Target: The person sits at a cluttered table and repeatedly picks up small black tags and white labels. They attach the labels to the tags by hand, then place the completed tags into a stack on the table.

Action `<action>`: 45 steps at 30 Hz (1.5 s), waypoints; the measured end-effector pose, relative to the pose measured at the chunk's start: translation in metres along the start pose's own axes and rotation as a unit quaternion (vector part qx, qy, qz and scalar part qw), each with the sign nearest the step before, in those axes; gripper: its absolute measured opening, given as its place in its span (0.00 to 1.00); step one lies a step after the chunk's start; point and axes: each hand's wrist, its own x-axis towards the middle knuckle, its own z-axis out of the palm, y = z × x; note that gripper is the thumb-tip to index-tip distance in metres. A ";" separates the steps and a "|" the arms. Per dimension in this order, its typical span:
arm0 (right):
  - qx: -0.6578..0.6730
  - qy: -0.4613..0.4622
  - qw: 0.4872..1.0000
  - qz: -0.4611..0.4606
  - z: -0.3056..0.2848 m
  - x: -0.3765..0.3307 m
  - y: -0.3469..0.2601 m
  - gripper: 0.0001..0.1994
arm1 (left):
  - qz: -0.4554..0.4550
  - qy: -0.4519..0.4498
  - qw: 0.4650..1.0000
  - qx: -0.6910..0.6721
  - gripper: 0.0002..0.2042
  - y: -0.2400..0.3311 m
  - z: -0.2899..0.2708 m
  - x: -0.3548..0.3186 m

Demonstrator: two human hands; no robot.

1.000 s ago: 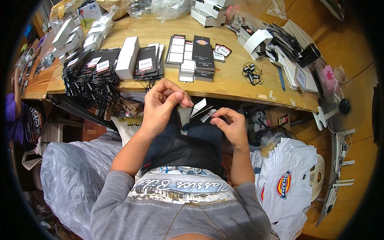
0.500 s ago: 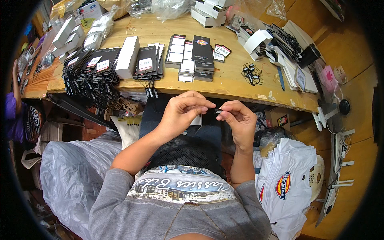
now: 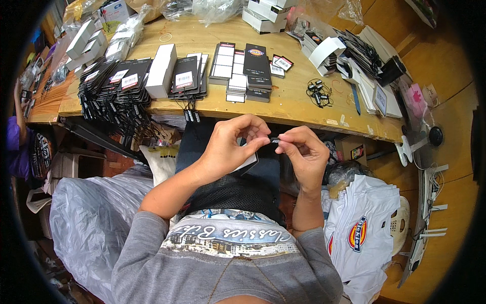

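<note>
Hands meet above the lap, just below the wooden table [image 3: 304, 109] edge. Left hand [image 3: 230, 147] grips a dark card tag [image 3: 246, 163], presenting its top end. Right hand [image 3: 302, 152] pinches a small black fastener [image 3: 275, 139] at that end, fingertips closed for fine alignment.

A wooden worktop [image 3: 298, 104] carries rows of black hang tags [image 3: 119, 83], a white box [image 3: 161, 71] among them, stacked black cards [image 3: 243, 68] at centre, small black clips [image 3: 318, 92], and white boxes [image 3: 263, 12] at the back.
</note>
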 end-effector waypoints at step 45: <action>0.018 -0.016 0.999 0.042 -0.006 0.045 -0.026 0.04 | 0.175 -0.116 0.903 0.376 0.10 0.038 -0.063 0.058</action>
